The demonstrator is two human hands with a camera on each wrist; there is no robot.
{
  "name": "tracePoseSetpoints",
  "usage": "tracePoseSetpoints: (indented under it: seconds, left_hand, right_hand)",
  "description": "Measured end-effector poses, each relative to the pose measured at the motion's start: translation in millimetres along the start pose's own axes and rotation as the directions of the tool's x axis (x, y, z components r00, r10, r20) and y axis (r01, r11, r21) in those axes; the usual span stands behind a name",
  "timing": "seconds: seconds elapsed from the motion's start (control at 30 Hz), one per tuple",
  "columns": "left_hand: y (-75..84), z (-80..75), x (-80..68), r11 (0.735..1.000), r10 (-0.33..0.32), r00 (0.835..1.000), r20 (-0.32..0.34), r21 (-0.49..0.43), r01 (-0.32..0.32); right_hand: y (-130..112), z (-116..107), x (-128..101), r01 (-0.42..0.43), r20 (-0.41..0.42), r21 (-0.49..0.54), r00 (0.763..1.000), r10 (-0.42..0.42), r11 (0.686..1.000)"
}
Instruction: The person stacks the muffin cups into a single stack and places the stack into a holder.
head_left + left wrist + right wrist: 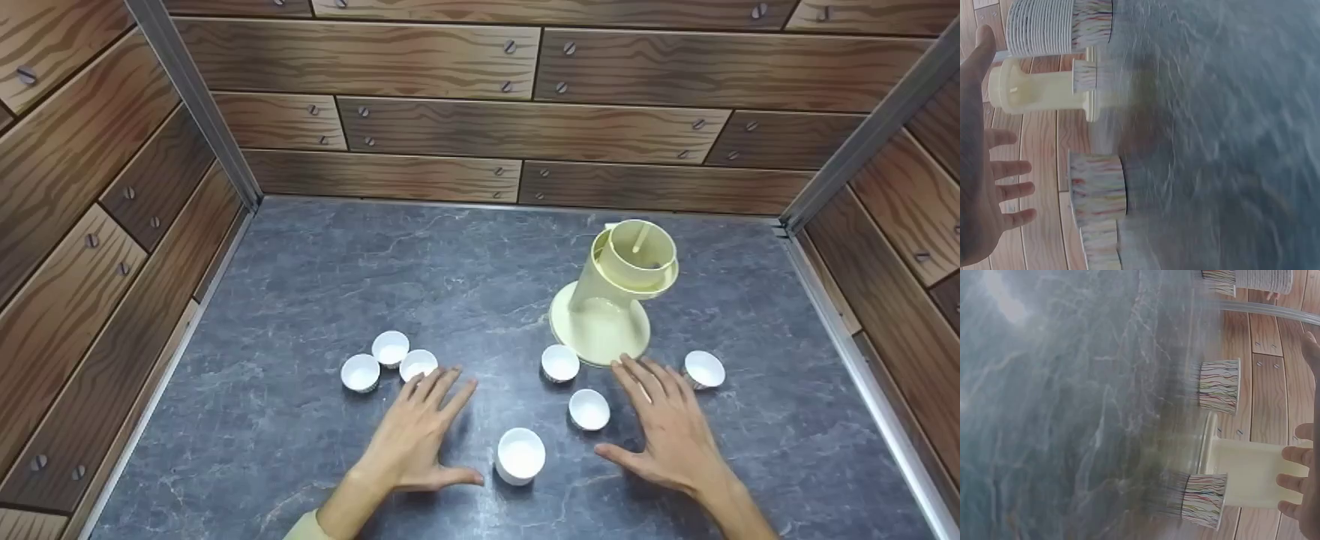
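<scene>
- Head view: the left hand reaches over the grey counter, its grip spread and empty — fingers extended, thumb out to the side.
- Here three cups sit close together past that hand; its fingertips overlap one of them, and I cannot tell whether they touch.
- The cup stack stands upright between the hands, just beside the left thumb.
- The right hand has its grip spread and empty too, fingers towards the round base of the pale yellow stand. A lone cup is just right of its fingers; two cups stand to its left.
- Left wrist view, turned sideways: straight fingers, many nested rims on the stack, streaky patterned cup sides.
- Right wrist view, also sideways: coloured wavy lines on the cups — fingers extended in front of the stand.
</scene>
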State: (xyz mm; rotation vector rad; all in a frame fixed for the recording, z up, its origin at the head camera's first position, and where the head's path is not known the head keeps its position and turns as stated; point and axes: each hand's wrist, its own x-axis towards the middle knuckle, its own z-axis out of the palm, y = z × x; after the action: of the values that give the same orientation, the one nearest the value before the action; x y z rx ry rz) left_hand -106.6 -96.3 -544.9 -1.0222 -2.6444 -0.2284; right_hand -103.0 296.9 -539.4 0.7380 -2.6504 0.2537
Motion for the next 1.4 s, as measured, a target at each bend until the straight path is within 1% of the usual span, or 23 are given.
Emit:
tracePoseSetpoints:
  seconds: [0.23, 0.37, 0.57, 0.67, 0.87, 1.07, 1.2, 1.4]
  left_hand:
    - [11.5, 6.4, 8.5, 0.999, 0.044, 0.999, -0.014, -0.025, -0.044]
    - [17.0, 10.4, 14.2, 0.997, 0.067, 0.998, -0.016, -0.047, -0.067]
    - [23.8, 17.5, 22.9, 0.990, 0.124, 0.992, -0.024, -0.066, -0.126]
    - [26.5, 20.1, 25.7, 0.985, 0.145, 0.989, -0.027, -0.092, -0.146]
    - [29.2, 25.3, 28.9, 0.972, 0.179, 0.983, -0.034, -0.146, -0.182]
    - [32.2, 27.8, 31.3, 0.969, 0.200, 0.979, -0.036, -0.137, -0.203]
    - [34.1, 28.2, 32.4, 0.968, 0.212, 0.976, -0.042, -0.127, -0.216]
    - [35.0, 27.8, 33.7, 0.963, 0.225, 0.973, -0.054, -0.141, -0.230]
  right_hand:
    - [0.4, 10.7, 2.6, 0.034, 0.001, -0.007, 0.999, -0.034, 0.999]
    - [0.0, 15.0, 3.5, 0.030, 0.022, -0.001, 0.999, -0.030, 1.000]
    - [-0.3, 21.0, 6.3, 0.027, 0.041, 0.003, 0.999, -0.027, 1.000]
    - [0.2, 23.9, 7.6, 0.032, 0.057, -0.002, 0.998, -0.032, 0.999]
    - [2.4, 27.4, 9.9, 0.032, 0.109, 0.002, 0.993, -0.032, 0.999]
    - [4.5, 29.3, 11.1, 0.032, 0.141, 0.011, 0.989, -0.033, 0.999]
    - [5.2, 31.0, 11.6, 0.035, 0.147, 0.014, 0.988, -0.037, 0.999]
    - [6.7, 31.9, 12.9, 0.037, 0.144, 0.018, 0.989, -0.039, 0.999]
